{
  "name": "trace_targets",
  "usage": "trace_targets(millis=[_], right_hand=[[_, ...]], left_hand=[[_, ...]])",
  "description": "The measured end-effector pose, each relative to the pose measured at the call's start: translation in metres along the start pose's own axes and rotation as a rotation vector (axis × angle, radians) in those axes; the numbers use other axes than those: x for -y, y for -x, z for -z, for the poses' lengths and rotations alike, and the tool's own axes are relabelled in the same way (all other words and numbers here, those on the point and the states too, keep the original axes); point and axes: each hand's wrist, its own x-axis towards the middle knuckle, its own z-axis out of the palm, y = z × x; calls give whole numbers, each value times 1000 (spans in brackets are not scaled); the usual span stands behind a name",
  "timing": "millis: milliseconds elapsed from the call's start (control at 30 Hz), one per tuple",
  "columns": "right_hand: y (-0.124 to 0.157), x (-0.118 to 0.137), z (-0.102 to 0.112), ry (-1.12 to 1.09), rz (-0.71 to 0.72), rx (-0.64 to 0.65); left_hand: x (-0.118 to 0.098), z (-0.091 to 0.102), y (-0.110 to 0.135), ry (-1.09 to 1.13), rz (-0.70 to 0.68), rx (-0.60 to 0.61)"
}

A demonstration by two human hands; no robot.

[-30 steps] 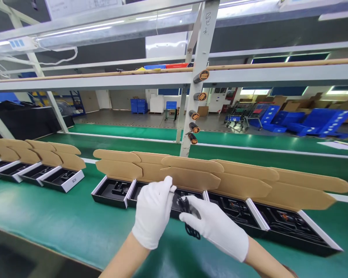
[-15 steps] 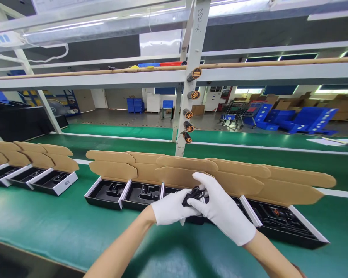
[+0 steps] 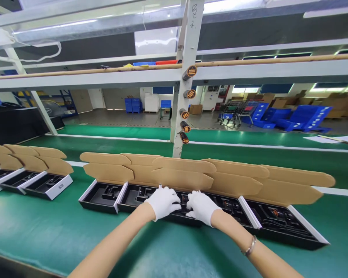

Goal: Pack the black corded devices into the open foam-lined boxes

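Observation:
Both my hands, in white gloves, reach down into the middle black box [image 3: 188, 221] of a row of open boxes. My left hand [image 3: 163, 202] is at the left part of that box, its fingers curled downward. At the right, my right hand [image 3: 202, 207] bends its fingers toward the left one. Between them a black cable [image 3: 182, 209] lies in the box, with the fingertips closed on it; the gloves and the box wall hide part of it. Brown cardboard lids [image 3: 188, 175] stand raised behind the hands.
Left in the row is a box [image 3: 100, 207] with a black insert; the rightmost box [image 3: 290, 234] holds black parts and cables. More open boxes [image 3: 49, 191] sit farther left on the green table [image 3: 75, 239]. A white post [image 3: 191, 42] carrying round black-and-orange pieces rises behind.
Both hands have come down from above the row into the middle box, taking the bundled black cable with them. They are now farther apart. The view has shifted slightly.

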Motion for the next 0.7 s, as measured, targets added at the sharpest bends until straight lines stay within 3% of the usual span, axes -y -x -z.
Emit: trace_targets(millis=[233,333,400,500,633,700], right_hand=[[3,13,-5,-46,58,-26],[7,24,-25,-37,74,-68],[7,27,-39,-15,76,-101],[5,25,-55,19,88,-158],[3,24,-65,102,76,-232],[3,26,-69,130,59,-266]], left_hand=[[-10,-39,19,-259,-58,-88],[-16,-34,24,-299,-93,-166],[-11,-16,36,-318,-104,-225],[25,26,81,-370,77,-357],[112,84,178,-461,656,-612],[153,102,227,-472,878,-631]])
